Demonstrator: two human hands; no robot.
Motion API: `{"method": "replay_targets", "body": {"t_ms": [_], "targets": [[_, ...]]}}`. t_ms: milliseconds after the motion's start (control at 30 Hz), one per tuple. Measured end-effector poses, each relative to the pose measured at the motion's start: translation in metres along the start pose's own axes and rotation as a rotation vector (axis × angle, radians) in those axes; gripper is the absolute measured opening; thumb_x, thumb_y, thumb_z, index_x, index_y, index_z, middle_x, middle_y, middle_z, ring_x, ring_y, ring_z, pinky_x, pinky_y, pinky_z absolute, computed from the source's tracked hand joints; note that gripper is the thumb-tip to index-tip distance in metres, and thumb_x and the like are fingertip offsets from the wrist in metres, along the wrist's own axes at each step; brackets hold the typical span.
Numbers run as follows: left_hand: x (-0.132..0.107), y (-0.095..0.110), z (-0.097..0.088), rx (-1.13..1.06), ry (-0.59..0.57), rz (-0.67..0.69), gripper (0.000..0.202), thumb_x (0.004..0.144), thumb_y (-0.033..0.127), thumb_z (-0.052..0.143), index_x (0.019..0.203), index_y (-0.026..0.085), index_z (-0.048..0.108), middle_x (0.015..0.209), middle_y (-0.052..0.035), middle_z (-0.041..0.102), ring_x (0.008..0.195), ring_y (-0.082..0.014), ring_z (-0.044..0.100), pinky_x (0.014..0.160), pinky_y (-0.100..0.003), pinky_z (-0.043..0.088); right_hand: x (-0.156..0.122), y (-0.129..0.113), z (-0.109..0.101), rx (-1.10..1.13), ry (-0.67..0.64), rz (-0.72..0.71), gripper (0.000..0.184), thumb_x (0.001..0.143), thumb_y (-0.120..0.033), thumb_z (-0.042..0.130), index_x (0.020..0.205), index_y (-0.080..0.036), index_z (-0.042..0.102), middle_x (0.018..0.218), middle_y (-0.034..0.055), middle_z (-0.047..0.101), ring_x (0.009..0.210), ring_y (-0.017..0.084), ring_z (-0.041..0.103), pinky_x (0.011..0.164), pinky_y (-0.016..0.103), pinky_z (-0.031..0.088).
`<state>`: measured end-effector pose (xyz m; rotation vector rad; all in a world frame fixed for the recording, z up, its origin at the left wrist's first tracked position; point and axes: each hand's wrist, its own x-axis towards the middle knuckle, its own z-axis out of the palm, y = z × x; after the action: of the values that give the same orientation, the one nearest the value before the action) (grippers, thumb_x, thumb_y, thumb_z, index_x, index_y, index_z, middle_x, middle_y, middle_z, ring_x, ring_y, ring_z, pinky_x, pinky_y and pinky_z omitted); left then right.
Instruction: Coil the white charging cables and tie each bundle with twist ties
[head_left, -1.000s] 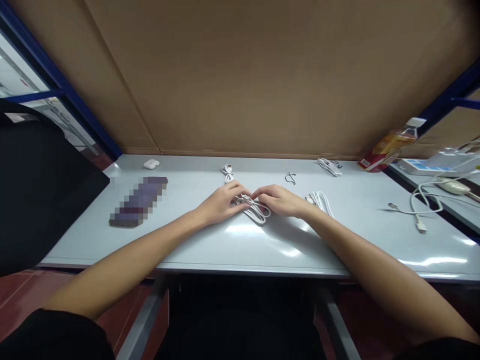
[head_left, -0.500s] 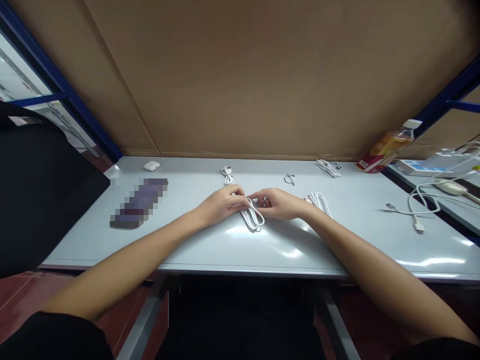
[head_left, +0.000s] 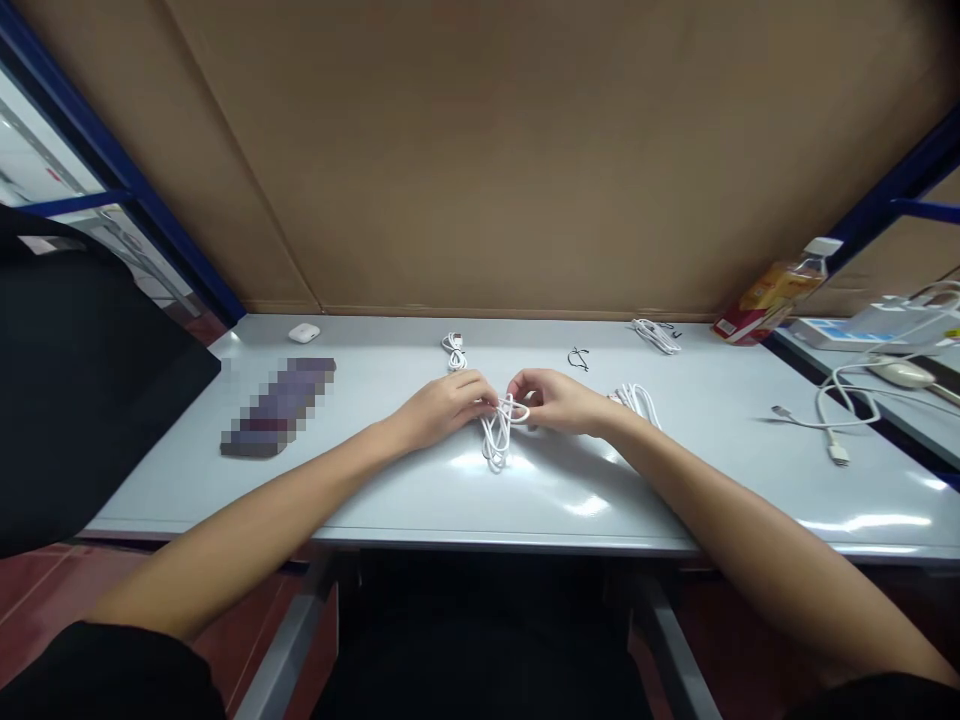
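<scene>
At the middle of the pale grey metal table (head_left: 360, 490), a looped white charging cable (head_left: 495, 440) lies bunched between both hands. The left hand (head_left: 444, 408) pinches its top loops closed; the right hand (head_left: 556, 400) pinches the loop's far side (fingertips partly hidden). Slackened fingers could let the coils slip and tangle.

White charging cable (head_left: 496, 440), thin and glossy, gathered into a narrow bundle of loops. Top of the bundle is raised off the surface: left fingers (head_left: 484, 398) pinch the strands there, right fingers (head_left: 519, 385) hold a small open loop just beside them. Lower loops hang down, run roughly front-to-back, and touch the tabletop (head_left: 360, 385). Strands cross near the top. Connector ends hidden or too small to make out.
</scene>
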<state>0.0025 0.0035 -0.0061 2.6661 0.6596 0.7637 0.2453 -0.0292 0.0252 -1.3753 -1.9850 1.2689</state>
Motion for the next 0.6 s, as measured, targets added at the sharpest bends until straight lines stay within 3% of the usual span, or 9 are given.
{"method": "replay_targets", "body": {"t_ms": [100,167,333,467,600], "targets": [[0.001,0.002,-0.005,-0.141,0.038,-0.131,0.017,0.105,0.032,0.052,0.106,0.020,0.065,0.102,-0.0055,0.073,0.093,-0.0194,0.068,0.084,-0.032,0.051,0.001,0.000,-0.001,0.272,0.006,0.019,0.032,0.077,-0.030,0.080,0.098,-0.021,0.057,0.089,0.0050,0.074,0.080,0.018,0.069,0.068,0.029,0.054],[0.002,0.004,-0.011,-0.228,0.078,-0.204,0.019,0.104,0.036,0.053,0.107,0.020,0.063,0.104,-0.0058,0.074,0.093,-0.0196,0.069,0.083,-0.032,0.051,0.002,0.000,-0.002,0.330,0.053,0.016,0.029,0.079,-0.026,0.078,0.101,-0.021,0.059,0.089,0.0050,0.074,0.083,0.018,0.071,0.077,0.031,0.057],[0.003,0.003,-0.025,-0.395,0.176,-0.322,0.023,0.096,0.039,0.063,0.103,0.018,0.070,0.097,-0.0051,0.072,0.080,-0.0156,0.063,0.074,-0.029,0.049,0.001,0.000,-0.011,0.102,0.251,0.035,0.034,0.089,-0.021,0.061,0.123,-0.025,0.065,0.098,0.0036,0.068,0.067,0.014,0.068,0.063,0.028,0.054],[0.003,-0.005,-0.035,-0.532,0.227,-0.437,0.026,0.089,0.039,0.071,0.103,0.019,0.079,0.077,-0.0015,0.065,0.069,-0.0132,0.055,0.067,-0.028,0.045,-0.005,-0.004,-0.019,-0.100,0.291,0.042,0.042,0.094,-0.027,0.056,0.135,-0.029,0.063,0.113,0.0060,0.066,0.063,0.012,0.066,0.057,0.027,0.050],[0.001,-0.012,-0.040,-0.806,0.279,-0.495,0.026,0.078,0.037,0.083,0.096,0.018,0.081,0.076,-0.0016,0.065,0.069,-0.0124,0.055,0.070,-0.029,0.047,-0.007,-0.005,-0.023,-0.103,0.351,0.042,0.039,0.094,-0.036,0.061,0.131,-0.026,0.066,0.120,0.0079,0.066,0.064,0.012,0.060,0.053,0.028,0.045]]}}
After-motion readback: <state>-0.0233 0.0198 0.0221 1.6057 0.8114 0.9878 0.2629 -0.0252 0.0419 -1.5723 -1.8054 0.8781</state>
